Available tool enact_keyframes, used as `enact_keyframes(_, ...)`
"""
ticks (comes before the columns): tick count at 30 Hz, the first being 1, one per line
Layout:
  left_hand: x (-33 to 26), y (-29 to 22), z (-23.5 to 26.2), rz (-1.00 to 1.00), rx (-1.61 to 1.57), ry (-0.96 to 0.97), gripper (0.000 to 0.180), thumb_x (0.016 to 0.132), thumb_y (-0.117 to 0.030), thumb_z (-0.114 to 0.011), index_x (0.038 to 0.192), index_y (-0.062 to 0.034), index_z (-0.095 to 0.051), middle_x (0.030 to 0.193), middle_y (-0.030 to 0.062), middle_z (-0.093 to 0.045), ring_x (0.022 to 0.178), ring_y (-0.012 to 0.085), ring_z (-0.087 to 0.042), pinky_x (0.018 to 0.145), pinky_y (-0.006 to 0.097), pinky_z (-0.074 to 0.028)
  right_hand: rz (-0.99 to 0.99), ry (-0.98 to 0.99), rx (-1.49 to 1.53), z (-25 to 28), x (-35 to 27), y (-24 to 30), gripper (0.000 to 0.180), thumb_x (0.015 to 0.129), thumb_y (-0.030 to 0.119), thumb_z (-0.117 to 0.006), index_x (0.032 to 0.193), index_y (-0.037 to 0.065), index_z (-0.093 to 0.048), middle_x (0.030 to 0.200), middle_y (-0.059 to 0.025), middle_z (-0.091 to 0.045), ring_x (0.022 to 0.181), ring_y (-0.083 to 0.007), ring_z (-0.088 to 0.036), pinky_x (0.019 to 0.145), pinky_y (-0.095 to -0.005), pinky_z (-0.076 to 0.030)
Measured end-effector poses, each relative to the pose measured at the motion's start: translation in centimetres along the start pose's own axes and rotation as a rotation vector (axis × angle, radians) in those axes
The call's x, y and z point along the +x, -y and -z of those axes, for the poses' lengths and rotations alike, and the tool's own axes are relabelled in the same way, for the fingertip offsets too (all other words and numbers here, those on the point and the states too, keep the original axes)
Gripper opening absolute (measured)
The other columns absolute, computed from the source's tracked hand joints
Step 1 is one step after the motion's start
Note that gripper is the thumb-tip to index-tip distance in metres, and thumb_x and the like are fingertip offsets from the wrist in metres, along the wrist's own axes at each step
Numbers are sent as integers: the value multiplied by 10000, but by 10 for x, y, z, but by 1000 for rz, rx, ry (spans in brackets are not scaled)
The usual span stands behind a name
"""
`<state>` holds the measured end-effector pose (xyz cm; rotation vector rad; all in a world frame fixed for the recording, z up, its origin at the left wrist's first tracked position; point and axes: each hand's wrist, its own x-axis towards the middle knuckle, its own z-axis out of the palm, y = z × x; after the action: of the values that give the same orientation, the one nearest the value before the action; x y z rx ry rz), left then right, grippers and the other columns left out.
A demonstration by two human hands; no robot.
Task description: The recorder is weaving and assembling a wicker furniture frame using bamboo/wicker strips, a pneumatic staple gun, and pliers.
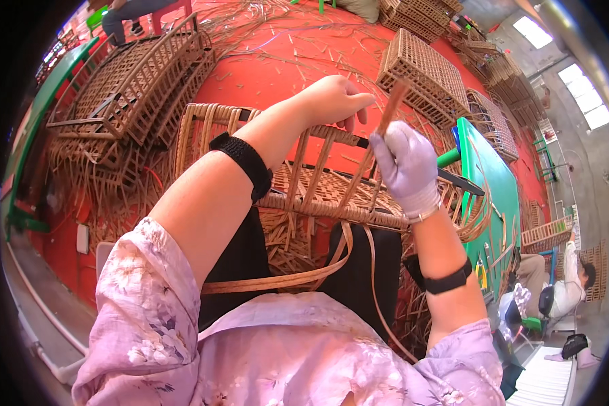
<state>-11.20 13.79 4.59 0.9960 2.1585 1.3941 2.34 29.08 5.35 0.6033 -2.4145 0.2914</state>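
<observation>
A woven brown basket frame (321,177) rests across my lap, with slats and black-wrapped bars along its open upper side. My bare left hand (337,101) is over its far edge, the fingers loosely bent and apart, with nothing visible in them. In a pale lilac glove, my right hand (407,166) is closed round a brown flat weaving strip (392,108) that sticks up beyond the thumb, its upper end blurred. A long loose strip (284,276) loops from the basket's near rim over my lap. Both forearms wear black bands.
Stacked woven baskets stand at the left (125,101) and far right (426,74). A green table (488,183) with tools and strips is close to my right arm. Cut strips litter the red floor (284,61). Another person (567,291) sits at the right.
</observation>
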Motion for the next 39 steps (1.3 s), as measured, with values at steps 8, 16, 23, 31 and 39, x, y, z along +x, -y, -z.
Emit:
enact_keyframes(8, 0, 0, -1, 45, 3, -69, 566, 974, -468, -487, 752, 18, -674, 591, 65, -638, 532, 128, -590, 543, 298, -483, -69, 23, -106, -42, 10, -18, 222, 935, 238, -587, 796, 65, -568, 715, -137, -582, 657, -342, -604, 564, -440, -474)
enact_keyframes(16, 5, 4, -1, 94, -31, -150, 487, 968, -309, -400, 759, 35, -675, 616, 95, -657, 534, 157, -599, 578, 312, -514, -312, 37, 4, -47, 14, -18, 250, 923, 278, -595, 788, 68, -590, 696, -160, -596, 679, -375, -605, 589, -459, -476)
enact_keyframes(23, 10, 16, -2, 94, 29, -497, 474, 955, -381, -428, 849, -22, -719, 723, 103, -708, 765, 272, -684, 811, 383, -526, -648, 472, 121, -45, 38, -34, 375, 924, 394, -524, 837, 82, -713, 748, -129, -679, 722, -292, -658, 752, -395, -515)
enact_keyframes(31, -7, 0, -14, -154, 473, -337, 370, 909, -339, -582, 784, -15, -707, 664, 110, -666, 596, 217, -628, 611, 345, -499, -932, 850, 441, -48, 52, -42, 394, 949, 325, -557, 725, 18, -663, 622, -88, -643, 524, -176, -615, 535, -347, -499)
enact_keyframes(39, -16, 8, -12, -161, 312, -182, 288, 922, -262, -588, 976, -4, -704, 788, 126, -711, 693, 192, -693, 701, 314, -543, -1013, 898, 140, -49, 55, -34, 394, 937, 351, -502, 808, 37, -701, 779, -122, -694, 715, -261, -677, 677, -413, -525)
